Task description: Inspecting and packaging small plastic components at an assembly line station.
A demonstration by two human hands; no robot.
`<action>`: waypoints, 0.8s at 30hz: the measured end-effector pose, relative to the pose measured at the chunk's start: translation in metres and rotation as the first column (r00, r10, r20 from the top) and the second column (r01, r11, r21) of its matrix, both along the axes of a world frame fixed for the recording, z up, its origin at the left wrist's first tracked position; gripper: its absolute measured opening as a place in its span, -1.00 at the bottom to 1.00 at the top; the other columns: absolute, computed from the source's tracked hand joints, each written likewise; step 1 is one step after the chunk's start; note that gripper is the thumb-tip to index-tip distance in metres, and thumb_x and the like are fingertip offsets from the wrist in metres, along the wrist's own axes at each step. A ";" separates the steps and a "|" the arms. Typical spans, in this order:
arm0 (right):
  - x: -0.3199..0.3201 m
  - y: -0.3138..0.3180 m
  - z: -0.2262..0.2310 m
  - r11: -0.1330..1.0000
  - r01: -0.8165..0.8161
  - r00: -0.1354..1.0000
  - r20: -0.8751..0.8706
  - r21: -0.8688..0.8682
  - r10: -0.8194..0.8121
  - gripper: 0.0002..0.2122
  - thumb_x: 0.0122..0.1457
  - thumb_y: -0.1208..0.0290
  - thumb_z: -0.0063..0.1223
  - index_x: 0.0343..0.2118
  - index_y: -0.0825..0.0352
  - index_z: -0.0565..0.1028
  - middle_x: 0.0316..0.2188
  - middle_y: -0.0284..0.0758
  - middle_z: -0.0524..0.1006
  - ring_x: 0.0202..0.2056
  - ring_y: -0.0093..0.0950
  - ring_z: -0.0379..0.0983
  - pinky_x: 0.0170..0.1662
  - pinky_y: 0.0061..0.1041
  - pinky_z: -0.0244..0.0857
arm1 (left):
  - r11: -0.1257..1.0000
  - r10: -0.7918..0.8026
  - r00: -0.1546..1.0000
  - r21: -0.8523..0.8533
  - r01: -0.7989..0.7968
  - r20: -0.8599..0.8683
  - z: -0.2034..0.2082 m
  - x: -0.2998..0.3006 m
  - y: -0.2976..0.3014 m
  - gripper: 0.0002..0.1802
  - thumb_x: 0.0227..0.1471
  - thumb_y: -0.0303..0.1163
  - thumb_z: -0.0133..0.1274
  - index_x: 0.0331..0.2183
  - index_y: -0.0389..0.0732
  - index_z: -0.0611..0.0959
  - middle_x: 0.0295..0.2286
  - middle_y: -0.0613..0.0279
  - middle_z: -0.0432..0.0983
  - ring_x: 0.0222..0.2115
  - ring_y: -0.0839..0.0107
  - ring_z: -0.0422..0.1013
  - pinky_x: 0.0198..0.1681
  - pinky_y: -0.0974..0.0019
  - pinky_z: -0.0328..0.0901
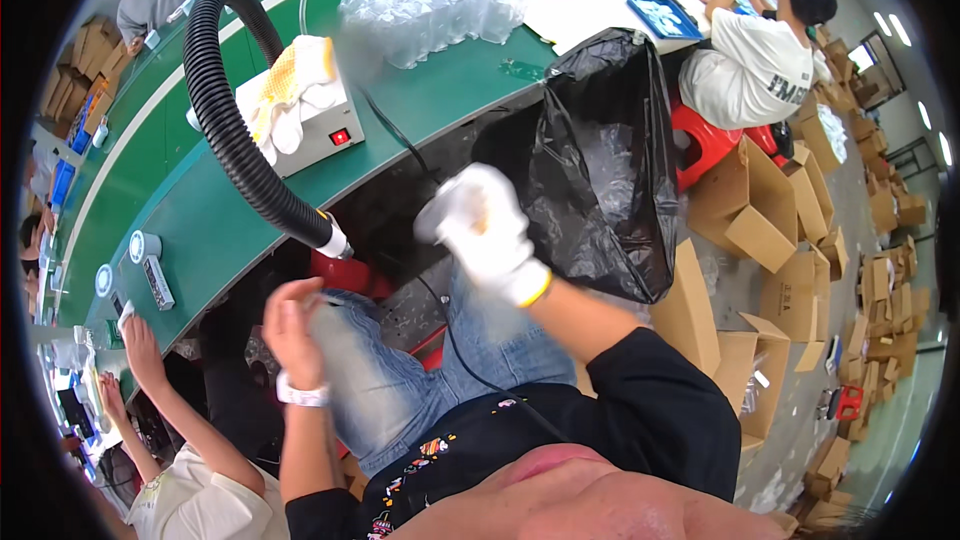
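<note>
The green surface (190,205) carries clear plastic (430,10); cartons (740,195) stand at right. The hose (203,70), black and ribbed, arches over the edge, its white tip (340,243) near both hands. Left hand (296,332): bare, half open, empty. Right hand (485,227): gloved, blurred; hold cannot be told.

Lettering (787,87) on wht tee (748,70), print (774,292) on ctn (795,306)

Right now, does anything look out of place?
Mismatched: the right hand is in a white glove, the left hand bare. Loose gloves also lie draped over the grey box, an odd perch.
</note>
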State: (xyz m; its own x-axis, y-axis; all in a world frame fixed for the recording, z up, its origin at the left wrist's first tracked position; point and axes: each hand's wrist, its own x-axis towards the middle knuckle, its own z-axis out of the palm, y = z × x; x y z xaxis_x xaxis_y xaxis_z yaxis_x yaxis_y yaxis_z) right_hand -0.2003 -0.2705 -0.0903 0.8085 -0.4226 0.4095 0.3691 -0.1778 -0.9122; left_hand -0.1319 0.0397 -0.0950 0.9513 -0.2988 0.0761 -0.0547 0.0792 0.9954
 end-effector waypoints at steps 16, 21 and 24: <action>-0.002 0.074 -0.038 0.785 -0.419 0.886 -0.395 -0.457 0.243 -0.68 0.11 0.43 0.18 -0.05 0.33 0.52 -0.18 -0.18 0.63 -0.13 -0.18 0.60 -0.09 -0.33 0.47 | 0.966 -0.095 0.955 -0.256 0.020 -0.282 -0.054 -0.030 -0.081 -0.55 0.31 -0.06 0.02 0.07 -0.13 0.50 -0.05 0.32 0.49 -0.04 0.42 0.41 0.08 0.20 0.31; -0.022 -0.015 0.001 0.836 -0.545 0.720 -0.545 -0.062 0.429 -0.79 0.18 0.27 0.19 -0.38 0.34 0.61 -0.43 -0.32 0.63 -0.37 -0.39 0.59 -0.25 -0.48 0.46 | 0.781 -0.376 0.766 -0.623 -0.039 -0.521 -0.051 -0.018 -0.074 -0.53 0.30 0.04 0.00 0.04 -0.08 0.51 -0.01 0.20 0.53 -0.06 0.32 0.47 0.06 0.09 0.34; -0.007 -0.111 0.018 0.755 -0.477 0.855 0.037 0.451 0.518 -0.78 0.31 0.21 0.07 -0.32 0.25 0.60 -0.35 -0.38 0.63 -0.27 -0.54 0.54 -0.18 -0.54 0.43 | 0.728 -0.465 0.723 -0.686 -0.016 -0.510 -0.050 -0.018 -0.071 -0.53 0.30 0.01 0.01 0.07 -0.08 0.51 -0.09 0.21 0.56 -0.09 0.32 0.48 0.01 0.08 0.37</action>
